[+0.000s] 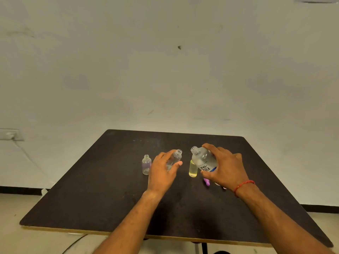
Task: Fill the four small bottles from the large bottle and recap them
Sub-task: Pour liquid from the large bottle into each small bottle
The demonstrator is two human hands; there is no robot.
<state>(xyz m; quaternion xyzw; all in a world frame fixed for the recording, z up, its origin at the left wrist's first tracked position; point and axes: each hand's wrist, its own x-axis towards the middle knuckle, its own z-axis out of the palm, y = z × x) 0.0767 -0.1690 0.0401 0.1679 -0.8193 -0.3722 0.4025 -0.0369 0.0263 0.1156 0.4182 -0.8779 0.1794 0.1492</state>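
- Head view: a dark table (110,189) stands against a pale wall (165,70); both forearms reach over its near edge toward the bottles at its centre.
- Left hand (161,173): fingers and thumb are curled around a small clear bottle (175,158). The bottle is uncapped and its neck tilts to the right. Its base is hidden behind the hand, so contact with the table cannot be determined.
- Right hand (227,167): fingers wrap over the shoulder of the large bottle (202,159), with the thumb beneath its printed label. The bottle is uncapped and leans left, its open mouth near the small clear bottle's mouth but apart from it.
- Purple-tinted small bottle (146,165): upright on the table, uncapped, just left of the left hand.
- Yellow small bottle (192,170): upright on the table between the two hands; its upper part is covered by the large bottle.
- Purple object (207,181): lies on the table beneath the right thumb; too blurred to identify.
- Red thread (244,185): encircles the right wrist.
- Wall socket (11,134): mounted low at the far left.
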